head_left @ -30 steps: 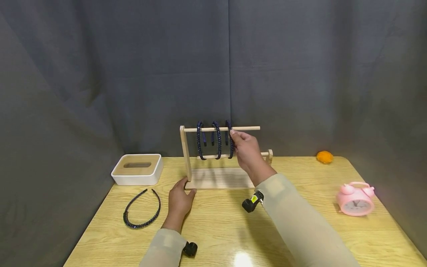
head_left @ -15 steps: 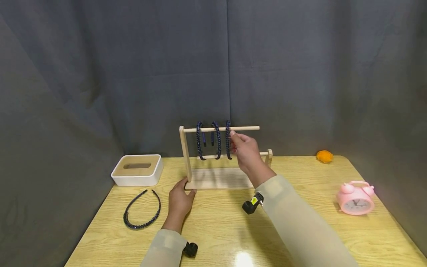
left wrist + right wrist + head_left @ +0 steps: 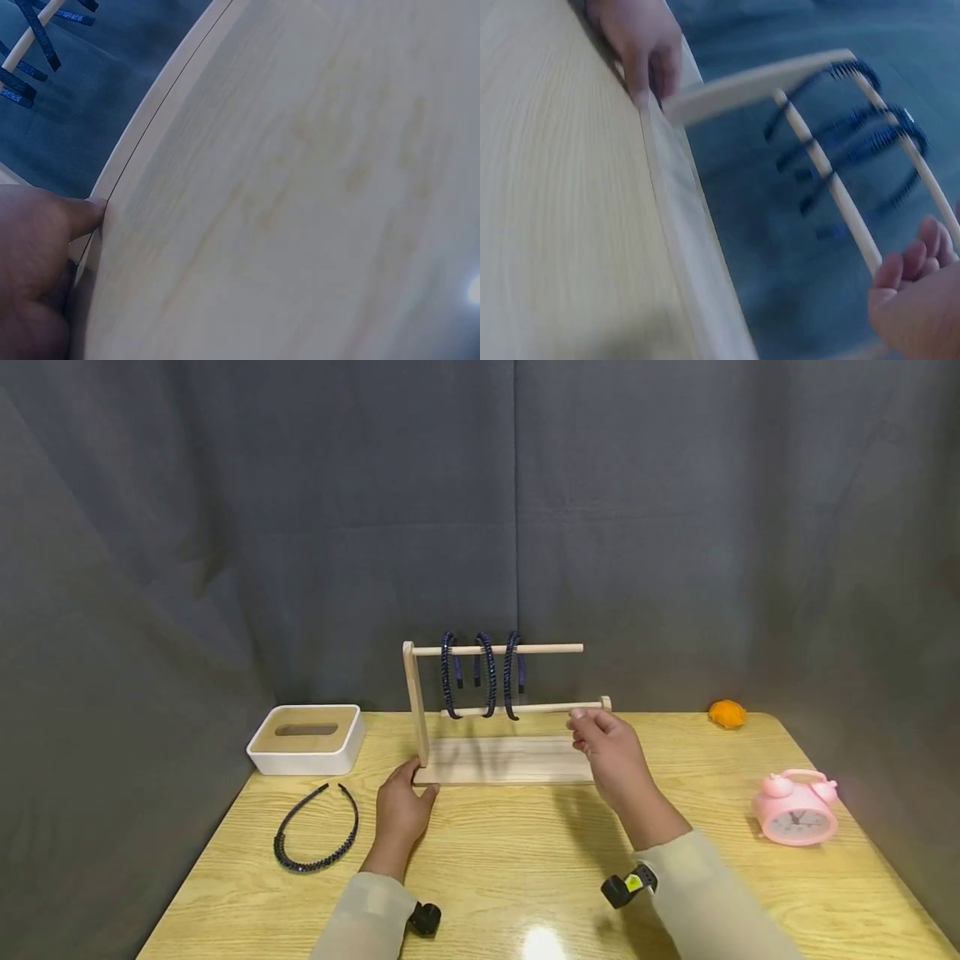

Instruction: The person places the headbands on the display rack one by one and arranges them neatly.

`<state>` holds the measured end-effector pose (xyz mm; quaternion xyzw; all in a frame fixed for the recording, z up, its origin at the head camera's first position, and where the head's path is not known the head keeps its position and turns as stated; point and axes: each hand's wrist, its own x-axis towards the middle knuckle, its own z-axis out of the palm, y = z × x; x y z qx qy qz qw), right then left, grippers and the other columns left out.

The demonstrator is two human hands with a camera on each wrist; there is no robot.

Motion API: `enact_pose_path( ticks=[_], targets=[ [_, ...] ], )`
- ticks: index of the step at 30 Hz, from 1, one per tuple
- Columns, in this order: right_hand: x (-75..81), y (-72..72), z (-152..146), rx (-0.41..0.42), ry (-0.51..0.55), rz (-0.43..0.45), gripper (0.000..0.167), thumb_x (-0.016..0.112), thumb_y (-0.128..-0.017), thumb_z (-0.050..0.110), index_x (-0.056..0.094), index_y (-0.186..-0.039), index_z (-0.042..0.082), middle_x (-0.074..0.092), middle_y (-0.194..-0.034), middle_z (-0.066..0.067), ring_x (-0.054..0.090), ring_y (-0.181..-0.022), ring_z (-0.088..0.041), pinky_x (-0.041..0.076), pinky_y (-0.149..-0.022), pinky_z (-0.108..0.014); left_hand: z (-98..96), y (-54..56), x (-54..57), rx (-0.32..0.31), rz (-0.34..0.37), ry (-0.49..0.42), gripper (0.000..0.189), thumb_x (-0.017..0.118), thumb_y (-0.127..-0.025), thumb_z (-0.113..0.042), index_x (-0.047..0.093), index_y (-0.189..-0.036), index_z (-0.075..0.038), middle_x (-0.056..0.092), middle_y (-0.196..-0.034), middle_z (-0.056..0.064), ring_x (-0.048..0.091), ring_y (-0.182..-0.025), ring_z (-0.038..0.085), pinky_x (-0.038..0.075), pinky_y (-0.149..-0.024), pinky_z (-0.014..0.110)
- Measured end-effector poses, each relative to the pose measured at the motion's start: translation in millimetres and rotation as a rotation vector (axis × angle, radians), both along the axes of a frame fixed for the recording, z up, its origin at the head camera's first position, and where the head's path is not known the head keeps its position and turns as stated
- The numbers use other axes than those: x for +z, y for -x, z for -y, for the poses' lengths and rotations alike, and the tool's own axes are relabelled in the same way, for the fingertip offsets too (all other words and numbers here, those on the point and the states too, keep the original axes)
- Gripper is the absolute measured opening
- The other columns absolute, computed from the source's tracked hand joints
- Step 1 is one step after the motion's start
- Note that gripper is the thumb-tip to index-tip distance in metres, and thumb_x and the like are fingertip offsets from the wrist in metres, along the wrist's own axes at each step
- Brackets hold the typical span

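Curtain cloth [image 3: 375, 527] in dark grey hangs behind and on both sides of a wood-grain table [image 3: 480, 868]. Near the table's back edge stands a pale wooden rack [image 3: 510, 760] with an upper rod [image 3: 551, 649] and a lower rod [image 3: 558, 707]. A white tissue box [image 3: 303, 762] with a wood-toned top sits to its left. The left hand [image 3: 401, 814] grips the left front corner of the rack's base, thumb against the front edge and fingers round the end. The right hand [image 3: 617, 764] is raised in front of the lower rod's right end, its fingers loosely bent, thumb near the forefinger, holding nothing. Three dark blue headbands [image 3: 490, 672] hang spaced apart over the upper rod, towards its left half. A loose headband [image 3: 311, 865] lies on the table, left of the left hand. At right stands a pink alarm clock [image 3: 797, 810]; behind it rests a small orange object [image 3: 727, 714].
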<state>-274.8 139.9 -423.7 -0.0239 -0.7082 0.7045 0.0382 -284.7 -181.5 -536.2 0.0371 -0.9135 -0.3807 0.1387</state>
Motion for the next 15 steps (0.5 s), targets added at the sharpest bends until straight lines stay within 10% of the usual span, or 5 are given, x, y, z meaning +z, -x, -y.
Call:
enact_pose_path(
  ticks=[7,11,15],
  targets=[
    [-33.9,-24.4,-57,-0.014,-0.396,-0.005,0.052,0.058,-0.114,0.047,0.068,-0.136,0.001,0.069,-0.129,-0.016,0.062,-0.119,-0.031,0.055,-0.103,-0.042,-0.6,1.9,-1.0,-0.013,0.011,0.007,0.060,0.082,-0.099,-0.018,0.061,-0.153,-0.003,0.063,-0.154,0.022,0.063,-0.139,0.045,0.055,-0.114,0.059],
    [-55.7,-21.1,-80,0.058,-0.720,-0.049,0.070,0.064,-0.110,0.047,0.049,-0.160,-0.001,0.061,-0.153,-0.027,0.060,-0.138,-0.047,0.054,-0.113,-0.063,0.8,2.2,-0.3,-0.007,0.010,0.015,0.061,0.082,-0.100,-0.018,0.059,-0.155,-0.003,0.061,-0.156,0.023,0.063,-0.139,0.045,0.055,-0.114,0.059],
    [-75.3,-13.2,-89,0.159,-0.829,-0.035,0.086,0.071,-0.107,0.045,0.035,-0.166,-0.007,0.051,-0.161,-0.033,0.051,-0.149,-0.053,0.045,-0.121,-0.067,0.6,1.4,-1.4,-0.015,0.031,0.008,0.064,0.081,-0.101,-0.019,0.057,-0.157,-0.002,0.058,-0.159,0.023,0.060,-0.142,0.045,0.053,-0.117,0.059]
  ],
)
